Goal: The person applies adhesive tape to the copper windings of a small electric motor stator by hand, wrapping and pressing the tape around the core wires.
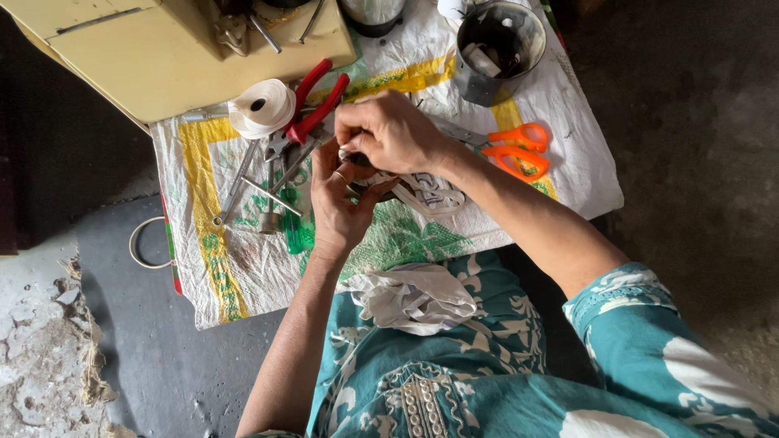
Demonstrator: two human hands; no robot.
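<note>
Teal patterned sleeve (649, 341) nearest me; both hands, left (337, 203) and right (389, 130), grip clenched on white printed strap (434, 193): soft, light, I pinch its edge.

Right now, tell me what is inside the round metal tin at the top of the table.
Inside the metal tin lie a few small pale pieces among dark clutter. Its near wall and shadow hide the bottom, so what else is in it cannot be seen.

Red-handled metal pliers (312, 105), white tape roll (261, 106) and steel wrenches (251, 185) crowd the left; orange-handled scissors (519, 150) block the right; bare woven sack cloth (243, 272) lies open nearer.
</note>
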